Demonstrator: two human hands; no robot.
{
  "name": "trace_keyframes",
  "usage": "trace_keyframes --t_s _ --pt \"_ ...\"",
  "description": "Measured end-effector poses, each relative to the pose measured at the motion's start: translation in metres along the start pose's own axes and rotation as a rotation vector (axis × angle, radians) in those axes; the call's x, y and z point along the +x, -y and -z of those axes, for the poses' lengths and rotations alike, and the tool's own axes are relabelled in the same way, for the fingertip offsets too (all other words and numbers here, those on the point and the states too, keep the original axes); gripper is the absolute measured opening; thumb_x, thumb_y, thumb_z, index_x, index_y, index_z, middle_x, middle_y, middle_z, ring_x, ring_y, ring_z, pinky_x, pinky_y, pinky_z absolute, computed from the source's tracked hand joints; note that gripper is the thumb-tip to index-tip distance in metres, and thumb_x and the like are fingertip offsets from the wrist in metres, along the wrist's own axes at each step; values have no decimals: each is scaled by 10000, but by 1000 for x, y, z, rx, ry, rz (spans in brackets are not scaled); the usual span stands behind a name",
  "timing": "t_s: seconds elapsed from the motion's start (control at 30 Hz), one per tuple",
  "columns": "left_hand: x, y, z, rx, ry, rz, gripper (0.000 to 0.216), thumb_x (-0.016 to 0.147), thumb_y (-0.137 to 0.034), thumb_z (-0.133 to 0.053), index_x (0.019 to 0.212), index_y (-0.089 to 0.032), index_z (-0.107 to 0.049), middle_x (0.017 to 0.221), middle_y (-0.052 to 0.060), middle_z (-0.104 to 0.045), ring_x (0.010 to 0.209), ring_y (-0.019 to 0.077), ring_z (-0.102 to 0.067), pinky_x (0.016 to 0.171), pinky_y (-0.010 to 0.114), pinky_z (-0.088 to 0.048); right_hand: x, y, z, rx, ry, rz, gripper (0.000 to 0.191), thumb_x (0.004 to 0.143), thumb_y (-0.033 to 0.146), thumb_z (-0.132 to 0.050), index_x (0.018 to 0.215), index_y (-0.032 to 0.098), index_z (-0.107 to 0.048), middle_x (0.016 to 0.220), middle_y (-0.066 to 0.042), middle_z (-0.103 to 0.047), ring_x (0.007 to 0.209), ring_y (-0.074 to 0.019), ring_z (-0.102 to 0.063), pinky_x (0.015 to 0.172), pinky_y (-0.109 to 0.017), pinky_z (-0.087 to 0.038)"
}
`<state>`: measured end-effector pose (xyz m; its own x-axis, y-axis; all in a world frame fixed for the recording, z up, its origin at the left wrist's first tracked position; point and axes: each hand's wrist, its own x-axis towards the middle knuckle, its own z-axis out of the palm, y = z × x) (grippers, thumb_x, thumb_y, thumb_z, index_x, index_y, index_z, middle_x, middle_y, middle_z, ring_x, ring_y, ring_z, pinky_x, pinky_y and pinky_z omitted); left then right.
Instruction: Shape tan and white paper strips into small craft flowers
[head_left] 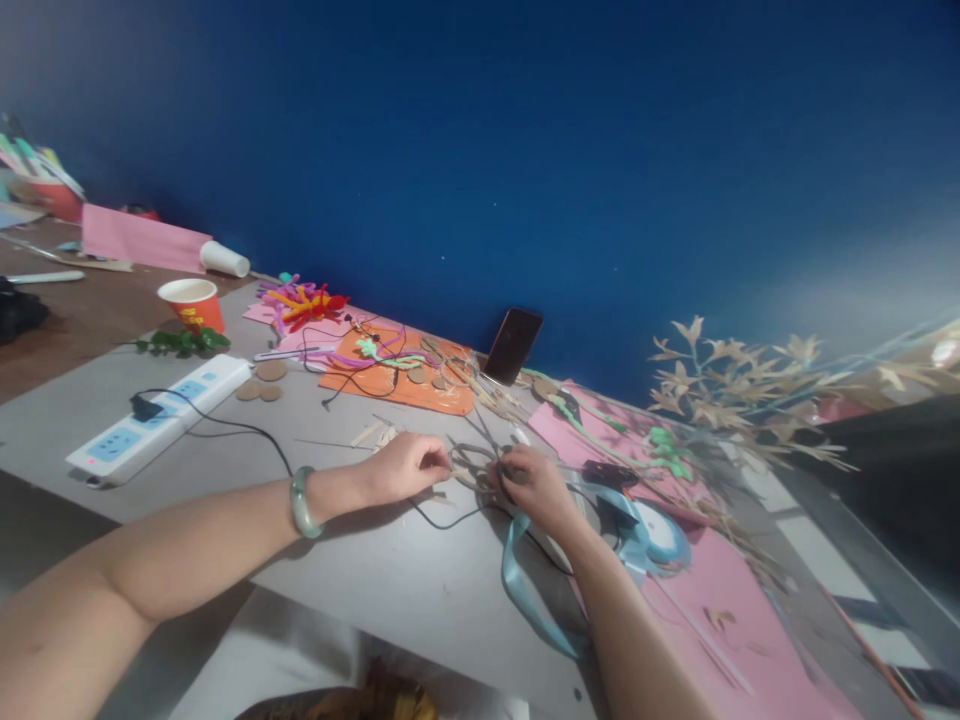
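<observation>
My left hand (409,468), with a jade-green bangle on its wrist, is closed in a pinch above the grey table (375,580). Whatever its fingertips hold is too small to make out. My right hand (536,485) is closed too, its fingers curled at a tangle of thin greyish loops and strips (472,458). Blur and the fingers hide what it grips. Pale strips lie between and under the hands. A light blue ribbon (517,575) trails below my right hand from a ribbon spool (660,535). Small paper scraps (375,432) lie behind my left hand.
A power strip (161,420) with a black cable lies left, near a paper cup (193,303) and brown discs (270,370). Pipe cleaners (307,303) and orange paper (442,395) lie behind. A phone (513,346) leans against the blue wall. Paper flowers (720,385) stand right, beyond pink paper (739,600).
</observation>
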<state>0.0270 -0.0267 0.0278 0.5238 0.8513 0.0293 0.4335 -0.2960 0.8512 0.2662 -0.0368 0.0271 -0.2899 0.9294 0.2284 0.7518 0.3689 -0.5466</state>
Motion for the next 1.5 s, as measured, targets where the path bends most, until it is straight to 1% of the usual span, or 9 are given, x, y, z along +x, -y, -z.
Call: trace_keyframes --t_s 0.13,0.33,0.47,0.73,0.93,1.17,1.3,1.43,1.5 --pt "1 -1 1 -302 11 63 156 723 -282 -657 747 -136 -606 689 10 -644 622 103 -566 588 212 -418 -1 -2 0 -10 37 -26 93 726 235 -603 685 192 -674 666 -28 -589 647 -168 -524 591 -273 -387" --pt "-1 -7 4 -679 43 198 273 661 -244 -741 869 -122 -615 721 24 -644 640 96 -591 616 216 -458 0 -1 4 -12 -17 -50 185 688 227 -606 525 183 -532 615 -17 -539 629 -160 -502 586 -263 -371" --pt "0 -6 3 -811 45 228 284 628 -187 -764 872 -108 -643 767 46 -653 650 99 -606 644 234 -481 -1 4 6 0 35 -64 180 722 241 -567 552 183 -582 631 -23 -554 623 -158 -507 582 -262 -371" --pt "1 -5 3 -829 76 250 259 646 -223 -739 854 -98 -650 700 49 -644 581 106 -598 498 192 -420 -1 1 1 -4 -42 -87 84 642 178 -568 569 190 -529 572 8 -532 589 -148 -485 562 -245 -357" --pt "1 -4 4 -806 80 250 236 665 -299 -732 745 -113 -611 634 50 -652 516 82 -548 496 189 -420 -1 6 6 79 7 -53 151 704 185 -522 566 183 -584 618 -29 -581 649 -172 -537 614 -267 -398" --pt "-2 -14 6 -784 70 282 266 697 -364 -696 738 -110 -633 649 53 -659 533 87 -567 508 190 -425 -2 18 6 187 -64 -67 156 734 263 -575 610 179 -618 657 -34 -596 665 -178 -555 640 -283 -425" --pt "-2 -10 2 -740 60 221 284 687 -377 -705 768 -114 -637 650 51 -666 563 105 -587 516 195 -431 -3 25 2 220 -132 -69 126 736 293 -605 718 182 -661 722 -36 -609 703 -178 -569 663 -285 -434" --pt "-2 -8 1 -714 54 168 260 697 -359 -696 753 -117 -622 625 50 -660 584 116 -602 517 190 -430 -2 23 1 181 -187 -87 238 733 297 -609 534 187 -543 637 -28 -581 656 -171 -551 648 -285 -427" --pt "-2 -9 2 -705 42 186 245 710 -349 -683 749 -118 -613 623 53 -657 559 108 -591 479 178 -405 -2 19 2 171 -165 -114 217 729 295 -607 548 183 -566 636 -31 -595 642 -170 -551 641 -287 -433"
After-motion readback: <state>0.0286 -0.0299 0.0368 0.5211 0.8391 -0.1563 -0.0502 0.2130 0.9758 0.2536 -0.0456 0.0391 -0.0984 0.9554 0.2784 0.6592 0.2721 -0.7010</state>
